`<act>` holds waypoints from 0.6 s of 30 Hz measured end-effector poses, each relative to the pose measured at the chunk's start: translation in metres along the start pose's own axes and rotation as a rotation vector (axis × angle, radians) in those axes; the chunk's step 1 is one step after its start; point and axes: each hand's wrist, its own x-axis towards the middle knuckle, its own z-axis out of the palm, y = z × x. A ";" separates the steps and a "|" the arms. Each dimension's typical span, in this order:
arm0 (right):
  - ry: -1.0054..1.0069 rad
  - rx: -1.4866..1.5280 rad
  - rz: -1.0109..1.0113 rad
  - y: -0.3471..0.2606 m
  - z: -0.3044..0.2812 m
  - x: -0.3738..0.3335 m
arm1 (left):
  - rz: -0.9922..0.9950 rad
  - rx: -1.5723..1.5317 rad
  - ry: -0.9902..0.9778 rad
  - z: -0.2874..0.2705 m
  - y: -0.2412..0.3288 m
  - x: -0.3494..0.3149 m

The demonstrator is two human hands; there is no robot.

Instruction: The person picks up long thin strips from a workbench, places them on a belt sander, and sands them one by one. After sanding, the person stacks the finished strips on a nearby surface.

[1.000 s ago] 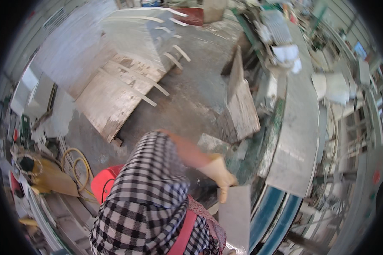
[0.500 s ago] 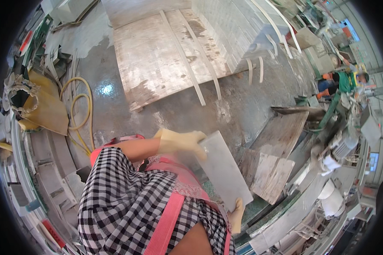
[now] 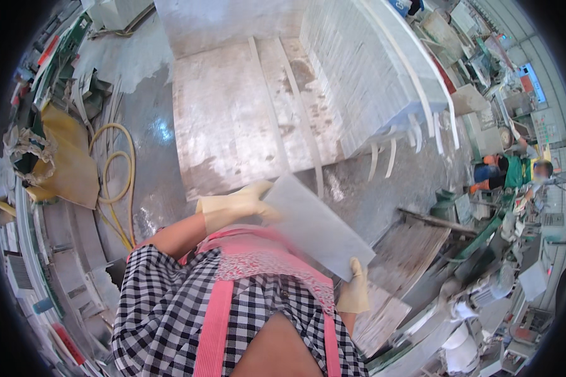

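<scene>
A flat, pale grey rectangular slab is held in front of my body, its long side slanting down to the right. My left hand, in a cream rubber glove, is closed on its upper left end. The gloved right hand grips the lower right corner, with the thumb on the upper face. Fingers beneath the slab are hidden. Beyond it a wooden platform lies on the wet floor, with pale straps across it. Along its right side stands a row of upright slabs.
A yellow hose coils on the floor at the left, beside a yellow sheet. Worn wooden boards lie at my right. Farther right, a person in a green apron stands among machinery.
The slab has swung leftward and farther forward, with both hands still on it. My body has turned toward the platform, which now appears closer.
</scene>
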 end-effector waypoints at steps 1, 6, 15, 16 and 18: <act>0.006 -0.010 0.000 -0.009 0.012 0.015 | 0.032 0.041 0.020 -0.002 0.010 0.007; -0.152 -0.016 0.013 -0.058 0.053 0.063 | 0.033 0.088 0.083 -0.031 0.063 0.043; -0.152 -0.110 0.097 -0.118 0.163 0.166 | 0.013 0.049 0.128 -0.119 0.131 0.117; -0.171 -0.116 0.096 -0.123 0.176 0.178 | 0.007 0.022 0.133 -0.137 0.136 0.130; -0.181 -0.128 0.079 -0.130 0.212 0.206 | -0.077 0.019 0.142 -0.175 0.149 0.157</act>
